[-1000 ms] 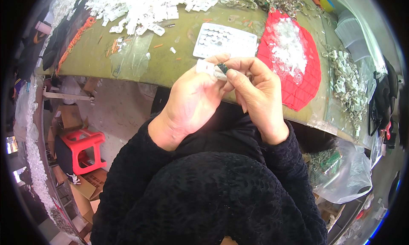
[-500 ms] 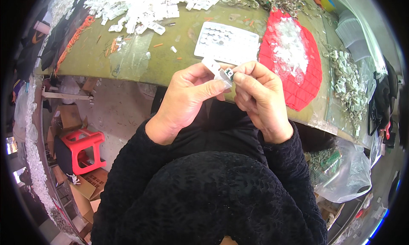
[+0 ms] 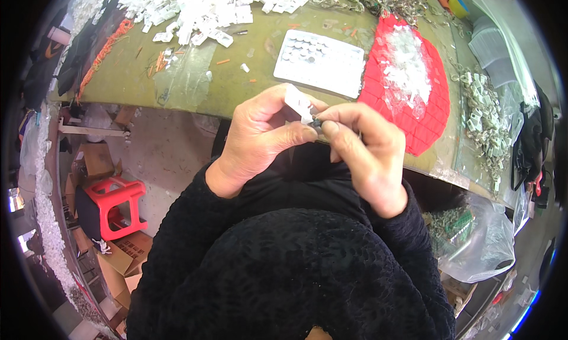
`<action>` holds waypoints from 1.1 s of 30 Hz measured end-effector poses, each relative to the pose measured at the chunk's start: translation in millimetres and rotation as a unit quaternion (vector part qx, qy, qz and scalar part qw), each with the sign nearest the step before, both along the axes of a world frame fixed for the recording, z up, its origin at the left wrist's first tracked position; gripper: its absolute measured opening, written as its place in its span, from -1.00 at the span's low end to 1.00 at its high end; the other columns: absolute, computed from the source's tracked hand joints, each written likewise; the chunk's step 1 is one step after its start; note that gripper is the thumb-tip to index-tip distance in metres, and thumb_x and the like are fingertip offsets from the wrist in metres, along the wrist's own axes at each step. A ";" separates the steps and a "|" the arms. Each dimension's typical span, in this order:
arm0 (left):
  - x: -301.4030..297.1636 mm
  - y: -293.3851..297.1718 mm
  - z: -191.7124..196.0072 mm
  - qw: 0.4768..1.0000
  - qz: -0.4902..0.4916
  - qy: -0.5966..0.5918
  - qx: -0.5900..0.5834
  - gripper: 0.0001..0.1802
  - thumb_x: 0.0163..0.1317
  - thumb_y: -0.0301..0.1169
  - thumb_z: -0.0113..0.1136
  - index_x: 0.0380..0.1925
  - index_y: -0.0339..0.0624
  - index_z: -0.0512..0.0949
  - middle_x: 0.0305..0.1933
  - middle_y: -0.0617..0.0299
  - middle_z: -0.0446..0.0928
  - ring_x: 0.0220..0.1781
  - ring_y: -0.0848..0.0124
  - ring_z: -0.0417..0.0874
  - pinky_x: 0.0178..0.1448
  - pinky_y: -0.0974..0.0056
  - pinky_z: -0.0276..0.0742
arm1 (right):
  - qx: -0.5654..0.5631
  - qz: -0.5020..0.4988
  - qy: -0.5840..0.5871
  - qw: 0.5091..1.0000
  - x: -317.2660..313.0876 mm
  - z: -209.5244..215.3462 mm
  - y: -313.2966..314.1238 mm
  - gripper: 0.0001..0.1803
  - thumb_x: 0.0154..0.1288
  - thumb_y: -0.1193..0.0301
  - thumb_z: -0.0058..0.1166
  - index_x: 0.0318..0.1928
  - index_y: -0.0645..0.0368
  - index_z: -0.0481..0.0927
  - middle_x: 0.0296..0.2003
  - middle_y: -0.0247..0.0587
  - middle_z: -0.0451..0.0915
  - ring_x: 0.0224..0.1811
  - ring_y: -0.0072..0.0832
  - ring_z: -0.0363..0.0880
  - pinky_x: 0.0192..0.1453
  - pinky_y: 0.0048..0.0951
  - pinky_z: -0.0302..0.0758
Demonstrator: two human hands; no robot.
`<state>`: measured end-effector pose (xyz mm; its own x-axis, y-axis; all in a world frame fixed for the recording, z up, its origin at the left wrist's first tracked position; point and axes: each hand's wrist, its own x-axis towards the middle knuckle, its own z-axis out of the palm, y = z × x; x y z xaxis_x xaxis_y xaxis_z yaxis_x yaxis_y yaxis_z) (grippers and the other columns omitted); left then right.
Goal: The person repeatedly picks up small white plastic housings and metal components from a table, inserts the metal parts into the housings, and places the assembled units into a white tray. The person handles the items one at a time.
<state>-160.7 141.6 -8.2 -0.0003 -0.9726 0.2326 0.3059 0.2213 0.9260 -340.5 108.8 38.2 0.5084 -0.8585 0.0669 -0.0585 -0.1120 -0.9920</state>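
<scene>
Between thumb and fingers, my left hand [image 3: 258,133] pinches a small white plastic casing [image 3: 299,102], tilted upward over the table's near edge. My right hand [image 3: 368,142] is closed, thumb and forefinger pinching a small dark part [image 3: 317,122] against the casing's lower end. The fingertips of both hands almost meet there, hiding most of the dark part. Just beyond my hands lies a white tray [image 3: 349,74] with rows of small round silvery discs [image 3: 302,47]. To its right, a red quilted cloth [image 3: 435,97] carries a heap of clear plastic pieces [image 3: 408,68].
White plastic casings [image 3: 201,15] are piled at the far left of the green table [image 3: 236,94]. Corded pieces [image 3: 488,127] lie at the right edge, with more metal-like ones [image 3: 390,0] at the back. Below left stands a red stool [image 3: 118,204]; a plastic bag [image 3: 485,245] hangs lower right.
My right hand has turned and shifted slightly right and down, bringing the dark part against the casing's lower end. The clear film-like piece by my left thumb no longer shows.
</scene>
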 end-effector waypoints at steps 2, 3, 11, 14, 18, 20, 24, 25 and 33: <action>3.1 -0.6 0.7 0.998 0.023 -0.053 -0.039 -0.76 0.19 -0.55 0.37 -0.14 -0.30 0.60 -0.15 0.28 0.64 -0.13 0.57 0.61 -0.05 0.44 0.56 | -0.177 -0.008 0.033 0.984 2.0 -4.7 4.2 -0.85 0.33 0.60 0.14 -0.10 0.29 0.62 -0.43 -0.25 0.65 -0.50 -0.62 0.58 -0.43 -0.55 0.48; 3.7 -0.4 0.4 0.998 0.019 -0.054 -0.021 -0.73 0.20 -0.50 0.37 -0.11 -0.31 0.58 -0.20 0.29 0.62 -0.24 0.58 0.57 -0.17 0.46 0.51 | -0.203 -0.014 0.019 0.979 3.3 -8.1 4.9 -0.84 0.33 0.61 0.15 -0.09 0.29 0.62 -0.42 -0.23 0.66 -0.48 -0.59 0.61 -0.41 -0.53 0.49; -15.4 -1.2 -4.7 0.982 0.034 0.155 0.099 -0.69 0.39 -0.33 0.14 0.04 -0.27 0.46 -0.46 0.38 0.47 -0.63 0.64 0.30 -0.57 0.50 0.17 | -0.131 -0.042 -0.052 0.989 17.0 -38.3 -0.1 -0.76 0.38 0.60 0.09 0.03 0.26 0.48 -0.37 -0.18 0.65 -0.41 -0.52 0.65 -0.38 -0.46 0.52; -27.0 -0.3 3.7 0.966 0.054 0.204 0.149 -0.76 0.41 -0.38 -0.02 0.02 -0.19 0.44 -0.50 0.38 0.42 -0.63 0.62 0.28 -0.56 0.46 0.17 | -0.160 -0.099 -0.024 0.982 24.2 -45.3 3.3 -0.80 0.36 0.57 0.13 -0.06 0.24 0.45 -0.36 -0.15 0.64 -0.45 -0.44 0.64 -0.40 -0.43 0.51; -40.7 1.7 15.0 0.949 0.117 0.220 0.194 -0.78 0.40 -0.42 -0.08 -0.01 -0.14 0.44 -0.49 0.40 0.41 -0.60 0.63 0.30 -0.52 0.47 0.20 | -0.173 -0.139 -0.012 0.975 26.8 -46.7 5.8 -0.84 0.31 0.55 0.19 -0.18 0.22 0.48 -0.42 -0.14 0.62 -0.51 -0.39 0.62 -0.43 -0.41 0.51; -41.7 1.9 16.3 0.956 0.124 0.195 0.183 -0.79 0.40 -0.44 -0.10 -0.02 -0.15 0.44 -0.48 0.40 0.40 -0.59 0.65 0.30 -0.51 0.49 0.21 | -0.172 -0.150 0.019 0.974 23.6 -44.1 6.6 -0.85 0.26 0.56 0.21 -0.22 0.20 0.49 -0.47 -0.17 0.61 -0.55 -0.41 0.60 -0.46 -0.41 0.50; -37.8 0.0 10.6 0.980 0.121 0.094 0.129 -0.79 0.38 -0.52 -0.12 -0.04 -0.17 0.44 -0.46 0.43 0.39 -0.57 0.71 0.27 -0.49 0.53 0.19 | -0.209 -0.142 0.037 0.967 18.6 -39.2 4.0 -0.91 0.28 0.60 0.17 -0.26 0.24 0.51 -0.49 -0.49 0.52 -0.53 -0.85 0.31 -0.50 -0.69 0.29; -38.0 -0.1 8.5 0.980 0.134 0.067 0.132 -0.79 0.38 -0.54 -0.13 -0.04 -0.18 0.44 -0.46 0.44 0.38 -0.57 0.72 0.27 -0.49 0.54 0.19 | -0.205 -0.138 0.035 0.968 17.2 -38.2 3.1 -0.91 0.28 0.60 0.17 -0.27 0.24 0.51 -0.50 -0.50 0.51 -0.53 -0.85 0.31 -0.50 -0.69 0.28; -37.3 3.5 4.2 0.987 0.137 -0.019 0.080 -0.81 0.31 -0.66 -0.08 -0.12 -0.25 0.44 -0.26 0.34 0.43 -0.30 0.66 0.35 -0.24 0.49 0.34 | 0.017 -0.096 -0.050 0.994 9.4 -35.8 0.3 -0.94 0.28 0.60 0.14 -0.29 0.25 0.52 -0.53 -0.52 0.46 -0.53 -0.85 0.27 -0.48 -0.69 0.23</action>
<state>-197.9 145.1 -4.0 0.2617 -0.9618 0.0805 0.2196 0.1406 0.9654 -331.1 109.1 2.4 0.3267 -0.9419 0.0782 0.0232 -0.0748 -0.9969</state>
